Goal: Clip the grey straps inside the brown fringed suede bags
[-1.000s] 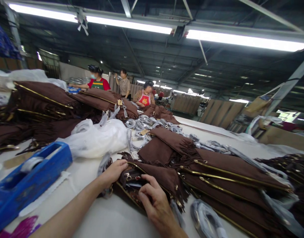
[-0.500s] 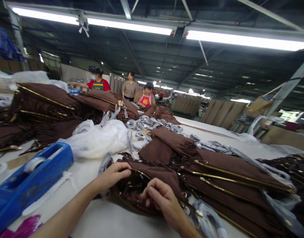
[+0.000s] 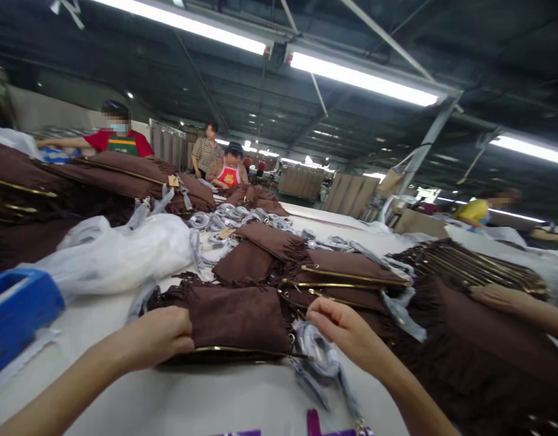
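A brown fringed bag (image 3: 240, 315) lies flat on the white table in front of me, its gold zipper edge toward me. My left hand (image 3: 165, 336) is closed on the bag's left front corner. My right hand (image 3: 340, 327) is raised just off the bag's right end, thumb and fingers pinched; whether anything is between them is not clear. Below it lies a coiled strap in clear plastic wrap (image 3: 317, 351), beside the bag's right end. More brown bags with gold zippers (image 3: 351, 272) are stacked behind my right hand.
A blue tape dispenser (image 3: 24, 315) and white plastic bags (image 3: 128, 254) are at left. Wrapped straps (image 3: 233, 215) lie farther back. At right, a co-worker's hand (image 3: 497, 298) rests on a brown fringed bag (image 3: 469, 327). Several people work beyond the table.
The bag, open with my right hand at its mouth before, now lies flat with its zipper edge together. My right hand has moved out to its right end. The view has turned right.
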The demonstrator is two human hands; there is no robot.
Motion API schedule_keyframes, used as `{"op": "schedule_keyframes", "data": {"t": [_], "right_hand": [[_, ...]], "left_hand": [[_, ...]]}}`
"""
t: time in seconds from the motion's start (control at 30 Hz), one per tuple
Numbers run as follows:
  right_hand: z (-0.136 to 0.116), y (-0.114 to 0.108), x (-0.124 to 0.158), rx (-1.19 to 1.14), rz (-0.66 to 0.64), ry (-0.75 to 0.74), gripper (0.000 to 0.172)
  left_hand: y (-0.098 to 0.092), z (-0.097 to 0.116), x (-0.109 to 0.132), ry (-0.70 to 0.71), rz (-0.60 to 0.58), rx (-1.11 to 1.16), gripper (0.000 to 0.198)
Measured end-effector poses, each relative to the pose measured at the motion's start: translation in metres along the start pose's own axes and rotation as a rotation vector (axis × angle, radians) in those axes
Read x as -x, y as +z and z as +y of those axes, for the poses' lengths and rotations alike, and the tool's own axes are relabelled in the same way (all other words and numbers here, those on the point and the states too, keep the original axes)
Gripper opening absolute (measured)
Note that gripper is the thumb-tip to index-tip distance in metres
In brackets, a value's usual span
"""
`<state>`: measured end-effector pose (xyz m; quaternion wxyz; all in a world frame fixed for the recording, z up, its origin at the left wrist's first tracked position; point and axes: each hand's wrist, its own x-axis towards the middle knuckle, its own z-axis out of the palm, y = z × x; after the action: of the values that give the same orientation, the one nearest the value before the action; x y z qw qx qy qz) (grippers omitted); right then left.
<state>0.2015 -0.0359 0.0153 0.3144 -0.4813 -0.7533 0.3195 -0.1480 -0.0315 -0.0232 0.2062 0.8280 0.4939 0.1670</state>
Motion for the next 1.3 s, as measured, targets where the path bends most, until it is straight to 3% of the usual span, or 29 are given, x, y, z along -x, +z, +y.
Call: {"op": "schedule_keyframes", "data": {"t": [0.07, 0.13, 0.2, 0.27, 0.4, 0.5, 0.6, 0.7, 0.8, 0.9, 1.03, 1.1, 1.17, 1.3], "right_hand": [[0.016, 0.004, 0.008, 0.239, 0.013, -0.003, 0.023], [0.028, 0.016, 0.014, 0.402, -0.063, 0.029, 0.02], [0.036, 0.029, 0.018, 0.534, -0.121, 0.028, 0.02], [0.043, 0.037, 0.02, 0.637, -0.115, -0.013, 0.024], [0.059, 0.039, 0.015, 0.777, -0.097, -0.059, 0.026], [0.066, 0.032, 0.005, 0.765, -0.124, -0.1, 0.024], [0.066, 0.022, -0.003, 0.674, -0.132, -0.134, 0.026], [0.063, 0.013, -0.012, 0.653, -0.112, -0.161, 0.023], [0.06, 0.006, -0.021, 0.716, -0.111, -0.163, 0.024], [0.062, -0.007, -0.031, 0.806, -0.08, -0.113, 0.027], [0.069, -0.03, -0.042, 0.888, -0.017, -0.032, 0.027], [0.069, -0.038, -0.044, 0.92, 0.0, -0.008, 0.027], [0.067, -0.04, -0.046, 0.945, 0.001, 0.001, 0.028], [0.052, -0.032, -0.052, 1.021, 0.058, -0.003, 0.026]], "left_hand": [[0.014, 0.033, -0.009, 0.062, 0.018, -0.207, 0.014], [0.037, 0.07, -0.017, 0.132, 0.023, -0.329, 0.012], [0.068, 0.104, -0.025, 0.233, -0.002, -0.403, 0.013], [0.104, 0.124, -0.035, 0.362, -0.015, -0.472, 0.016], [0.167, 0.121, -0.062, 0.38, 0.065, -0.542, 0.01], [0.185, 0.106, -0.08, 0.361, 0.158, -0.571, 0.007], [0.172, 0.105, -0.085, 0.364, 0.216, -0.56, 0.011], [0.14, 0.116, -0.076, 0.366, 0.239, -0.555, 0.008], [0.109, 0.12, -0.059, 0.323, 0.191, -0.612, 0.005], [0.083, 0.106, -0.037, 0.234, 0.136, -0.682, 0.003], [0.045, 0.072, 0.002, 0.278, 0.164, -0.677, 0.007], [0.024, 0.053, 0.022, 0.239, 0.247, -0.502, 0.017], [0.008, 0.034, 0.035, 0.162, 0.333, -0.173, 0.022], [-0.002, 0.008, 0.035, 0.007, 0.403, 0.316, 0.036]]}}
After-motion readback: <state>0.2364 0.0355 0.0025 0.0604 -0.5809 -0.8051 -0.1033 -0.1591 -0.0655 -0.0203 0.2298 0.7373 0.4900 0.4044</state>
